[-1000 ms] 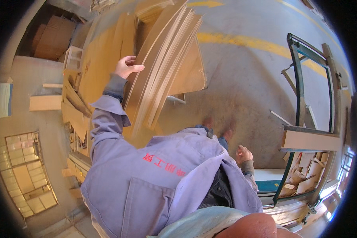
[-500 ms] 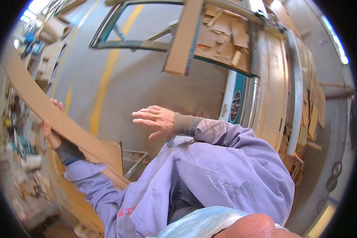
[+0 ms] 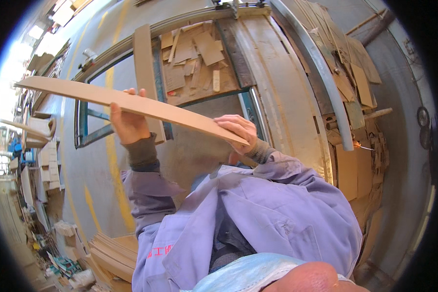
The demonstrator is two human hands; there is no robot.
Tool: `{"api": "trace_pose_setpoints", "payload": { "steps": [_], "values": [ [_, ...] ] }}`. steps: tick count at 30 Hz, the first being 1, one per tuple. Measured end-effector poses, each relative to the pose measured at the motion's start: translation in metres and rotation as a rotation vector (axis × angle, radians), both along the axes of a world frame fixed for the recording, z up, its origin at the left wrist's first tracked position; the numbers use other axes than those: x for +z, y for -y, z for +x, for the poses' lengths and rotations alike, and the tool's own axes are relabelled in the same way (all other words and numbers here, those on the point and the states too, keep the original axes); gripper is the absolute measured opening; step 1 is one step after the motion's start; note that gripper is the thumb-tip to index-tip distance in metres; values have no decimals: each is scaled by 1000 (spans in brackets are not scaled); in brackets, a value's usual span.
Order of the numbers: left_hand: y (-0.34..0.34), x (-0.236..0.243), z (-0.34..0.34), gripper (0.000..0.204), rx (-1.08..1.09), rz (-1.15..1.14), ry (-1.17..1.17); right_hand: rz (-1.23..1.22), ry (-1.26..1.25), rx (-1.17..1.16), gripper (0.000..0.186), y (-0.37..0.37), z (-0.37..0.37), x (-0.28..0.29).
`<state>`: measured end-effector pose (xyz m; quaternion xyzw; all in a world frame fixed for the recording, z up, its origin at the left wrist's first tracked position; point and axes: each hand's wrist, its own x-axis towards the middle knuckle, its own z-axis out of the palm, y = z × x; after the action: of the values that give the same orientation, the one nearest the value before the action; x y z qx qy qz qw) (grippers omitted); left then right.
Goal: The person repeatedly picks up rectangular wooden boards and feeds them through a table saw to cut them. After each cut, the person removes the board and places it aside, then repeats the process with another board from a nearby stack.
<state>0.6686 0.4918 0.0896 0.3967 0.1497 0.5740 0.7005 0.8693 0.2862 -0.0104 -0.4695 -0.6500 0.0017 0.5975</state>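
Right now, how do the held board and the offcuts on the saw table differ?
The held board is one long, thin strip, raised off the table in both hands: left hand near its middle, right hand at its near end. The offcuts are many short, irregular pieces lying loose and scattered on the saw table. Both look like the same tan sheet material.

Offcuts [image 3: 194,53] on saw table [image 3: 272,92]
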Motion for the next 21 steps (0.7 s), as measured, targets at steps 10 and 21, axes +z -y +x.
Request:
{"api": "trace_pose_setpoints", "payload": {
  "steps": [10,21],
  "values": [
    [-19,-35,207,33,-84,-182,-47,-112,-616,-408,14,172,136,-27],
    [114,-195,451,34,-198,-307,-440,-187,-741,-1462,29,351,183,-74]
  ]
}}
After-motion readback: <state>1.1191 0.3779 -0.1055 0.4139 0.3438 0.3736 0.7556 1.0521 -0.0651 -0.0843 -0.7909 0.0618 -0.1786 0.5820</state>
